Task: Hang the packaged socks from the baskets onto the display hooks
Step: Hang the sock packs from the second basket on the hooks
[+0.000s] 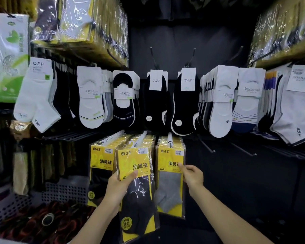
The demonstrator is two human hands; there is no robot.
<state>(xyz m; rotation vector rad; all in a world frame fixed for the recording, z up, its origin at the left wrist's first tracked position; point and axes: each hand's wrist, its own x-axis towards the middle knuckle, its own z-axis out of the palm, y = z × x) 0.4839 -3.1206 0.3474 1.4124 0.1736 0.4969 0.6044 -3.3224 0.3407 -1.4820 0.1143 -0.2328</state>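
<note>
1. Forearms reach in from 6 o'clock. The left hand (121,184), at 7 o'clock, grips the dark-sock pack (137,182) by its left edge, fingers curled behind and thumb flat on the yellow card.
2. At 5 o'clock the right hand (192,175) pinches the right edge of the grey-sock pack (169,182) with thumb and narrow fingertips. That pack hangs at the front of its own hook.
3. The dark-sock pack's white hanger loop sits right at the tip of the middle hook (139,138), just below centre. I cannot tell whether the loop is threaded on yet.
4. To do this step well, I would lift the pack slightly, keep its top level and slide the loop straight back along the rod. Holding the grey pack aside stops the film sleeves from catching.
5. Room is tight sideways, since the left stack (100,164) at 8 o'clock and the grey pack both touch or overlap the held one.
6. Above, at 12 o'clock, the row of black liner socks (155,103) hangs close over the hook tips, so a high lift risks brushing them.
7. Open space lies at 4 o'clock, where the bare hooks (208,147) jut out with pointed ends to mind.
8. More stock waits in the grey basket (63,189) at 8 o'clock.
</note>
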